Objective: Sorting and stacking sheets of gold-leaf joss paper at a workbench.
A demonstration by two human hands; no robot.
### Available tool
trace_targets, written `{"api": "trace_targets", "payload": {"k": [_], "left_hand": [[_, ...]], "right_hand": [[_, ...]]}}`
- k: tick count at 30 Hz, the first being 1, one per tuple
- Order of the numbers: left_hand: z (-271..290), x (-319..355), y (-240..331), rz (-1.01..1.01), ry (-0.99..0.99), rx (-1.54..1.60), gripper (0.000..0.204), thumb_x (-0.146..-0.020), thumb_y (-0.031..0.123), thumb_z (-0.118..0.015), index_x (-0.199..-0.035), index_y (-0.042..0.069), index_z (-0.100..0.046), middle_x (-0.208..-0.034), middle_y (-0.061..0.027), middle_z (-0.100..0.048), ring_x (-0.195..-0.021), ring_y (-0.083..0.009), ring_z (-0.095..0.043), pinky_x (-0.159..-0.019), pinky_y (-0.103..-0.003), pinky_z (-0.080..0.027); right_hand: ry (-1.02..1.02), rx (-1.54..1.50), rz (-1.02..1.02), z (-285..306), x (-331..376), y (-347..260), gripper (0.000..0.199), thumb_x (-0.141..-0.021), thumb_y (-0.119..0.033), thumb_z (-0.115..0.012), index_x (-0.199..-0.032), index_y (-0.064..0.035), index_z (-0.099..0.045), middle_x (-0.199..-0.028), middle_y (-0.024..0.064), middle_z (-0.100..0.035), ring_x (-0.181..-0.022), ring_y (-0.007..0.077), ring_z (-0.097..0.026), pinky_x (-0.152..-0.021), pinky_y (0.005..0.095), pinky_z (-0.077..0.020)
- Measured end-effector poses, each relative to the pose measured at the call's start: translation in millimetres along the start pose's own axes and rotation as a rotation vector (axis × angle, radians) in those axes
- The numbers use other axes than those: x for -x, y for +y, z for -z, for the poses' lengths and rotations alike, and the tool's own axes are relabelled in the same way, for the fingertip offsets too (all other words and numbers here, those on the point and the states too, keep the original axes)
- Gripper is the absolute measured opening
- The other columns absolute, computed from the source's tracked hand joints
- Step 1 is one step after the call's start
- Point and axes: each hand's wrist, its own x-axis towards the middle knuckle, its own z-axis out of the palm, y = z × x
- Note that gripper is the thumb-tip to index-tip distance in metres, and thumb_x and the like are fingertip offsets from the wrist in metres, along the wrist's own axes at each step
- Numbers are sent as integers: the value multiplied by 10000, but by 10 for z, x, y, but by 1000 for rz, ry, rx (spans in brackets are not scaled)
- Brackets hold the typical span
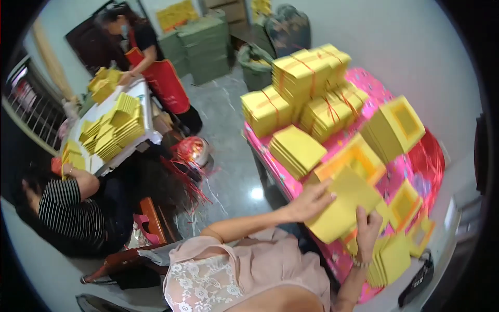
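Between my hands, over the pink table, is a flat yellow paper piece; whether it is one sheet or several I cannot tell. My left hand grips its left edge, thumb on top. My right hand is closed at its right edge, thumb up, with a beaded bracelet at the wrist. Just beyond lies a yellow stack with an orange-bordered panel. A fanned yellow stack lies near my right wrist, and smaller orange-edged pieces are to its far side.
Yellow bundles tied with red string stand on the pink tablecloth, with a yellow stack before them. Red ribbon hangs at the right. Leftward, one person stands and another sits at a white table.
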Motion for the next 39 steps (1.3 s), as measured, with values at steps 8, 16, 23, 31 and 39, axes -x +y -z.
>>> {"api": "trace_targets", "payload": {"k": [8, 16, 23, 31, 39], "left_hand": [[49, 105, 93, 88, 6, 175, 398, -966, 194, -481, -1292, -27, -426, -1092, -140, -609, -1009, -175, -579, -857, -320, -457], [6, 242, -20, 46, 47, 46, 312, -968, 184, -485, -1211, -10, -475, -925, -96, -628, -852, -149, -586, -752, -307, -471], [-63, 298, -16, 76, 116, 63, 270, -969, 176, -489, -1180, 8, -491, -857, -82, -624, -779, -113, -568, -695, -296, -469], [-160, 265, -135, -35, 199, 67, 255, -973, 191, -488, -1150, 6, -487, -792, -100, -604, -714, -136, -567, -657, -301, -466], [-57, 192, -45, -14, 222, 69, 244, -971, 186, -501, -1138, 10, -484, -738, -71, -587, -645, -110, -529, -577, -281, -435]], "right_hand": [[-147, -357, -266, -112, 132, -9, 175, -909, -134, -632, -861, 31, -664, -694, -51, -560, -594, 7, -423, -501, 196, -316], [-243, -444, -349, -148, 359, 38, 223, -910, -109, -627, -1028, 79, -650, -894, 54, -678, -779, 51, -591, -681, 203, -486], [-264, -520, -374, -201, 440, 98, 237, -903, -109, -639, -1033, 89, -639, -910, 61, -686, -820, 57, -601, -712, 213, -500], [-216, -549, -430, -242, 554, 148, 204, -891, -82, -651, -1030, 67, -640, -875, 27, -669, -780, 37, -572, -670, 181, -471], [-269, -444, -409, -244, 570, 223, 179, -885, -81, -658, -992, 61, -648, -837, 3, -648, -757, 18, -548, -642, 173, -446]]}}
